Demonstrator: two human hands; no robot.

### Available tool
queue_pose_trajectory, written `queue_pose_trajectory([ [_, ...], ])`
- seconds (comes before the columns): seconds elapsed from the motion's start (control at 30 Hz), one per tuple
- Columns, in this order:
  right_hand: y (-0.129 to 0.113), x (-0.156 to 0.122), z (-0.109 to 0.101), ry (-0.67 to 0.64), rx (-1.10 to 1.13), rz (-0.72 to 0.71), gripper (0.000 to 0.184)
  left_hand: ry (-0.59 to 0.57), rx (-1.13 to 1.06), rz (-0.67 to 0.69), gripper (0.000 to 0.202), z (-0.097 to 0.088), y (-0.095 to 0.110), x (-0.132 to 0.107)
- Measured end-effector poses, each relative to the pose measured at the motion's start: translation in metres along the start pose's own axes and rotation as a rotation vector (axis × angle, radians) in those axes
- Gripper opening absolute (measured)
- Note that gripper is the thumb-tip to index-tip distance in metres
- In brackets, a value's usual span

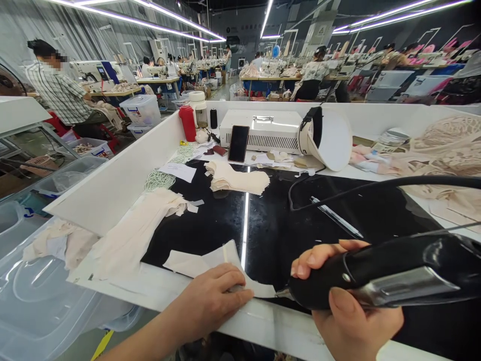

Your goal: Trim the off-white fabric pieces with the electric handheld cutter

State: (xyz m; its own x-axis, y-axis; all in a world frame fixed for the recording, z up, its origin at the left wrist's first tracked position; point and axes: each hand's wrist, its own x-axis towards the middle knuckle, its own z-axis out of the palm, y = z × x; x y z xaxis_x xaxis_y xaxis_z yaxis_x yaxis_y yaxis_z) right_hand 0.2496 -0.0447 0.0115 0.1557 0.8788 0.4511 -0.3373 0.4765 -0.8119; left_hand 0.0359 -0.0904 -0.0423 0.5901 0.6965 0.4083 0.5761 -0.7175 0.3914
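My left hand [214, 296] is at the black work surface's front edge, fingers curled together and pressing a cream fabric piece [229, 255]; a small greyish thing under the fingers is too hidden to name. My right hand [349, 306] is wrapped round a black corded hand tool [398, 271] with a metal lever. Its narrow metal tip [283, 293] meets the right end of the fabric piece. Further back lies a stack of cream fabric pieces [240, 179]. Another cream fabric pile [139, 230] is to the left, beside pale green cord [160, 179].
A black cable [376, 185] crosses the right side above a pen [336, 215]. Behind are a phone [238, 143], a white metal box [261, 128], a white visor [330, 140] and a red cup [187, 123]. A low wall [124, 170] borders the left. Fabric [447, 145] is heaped right.
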Motion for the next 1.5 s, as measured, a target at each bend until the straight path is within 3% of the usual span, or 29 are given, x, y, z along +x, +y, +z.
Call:
queue_pose_trajectory([
  [0.37,0.01,0.014,-0.005,0.093,-0.087,-0.033,0.038,0.028,0.043,-0.009,0.017,0.007,-0.003,0.011],
  [0.53,0.01,0.011,-0.006,0.075,-0.074,-0.038,0.04,-0.016,0.032,-0.032,0.018,0.005,0.0,0.009],
  [0.73,0.009,0.01,-0.006,0.079,-0.075,-0.025,0.04,-0.067,0.059,-0.13,0.034,0.005,0.007,0.014],
  [1.2,0.008,0.011,-0.004,0.077,-0.091,-0.017,0.038,-0.016,0.122,-0.011,0.025,0.008,0.003,0.009],
  [1.5,0.004,0.007,0.016,0.054,0.031,-0.003,0.038,0.044,0.137,0.02,0.022,0.009,0.003,0.009],
])
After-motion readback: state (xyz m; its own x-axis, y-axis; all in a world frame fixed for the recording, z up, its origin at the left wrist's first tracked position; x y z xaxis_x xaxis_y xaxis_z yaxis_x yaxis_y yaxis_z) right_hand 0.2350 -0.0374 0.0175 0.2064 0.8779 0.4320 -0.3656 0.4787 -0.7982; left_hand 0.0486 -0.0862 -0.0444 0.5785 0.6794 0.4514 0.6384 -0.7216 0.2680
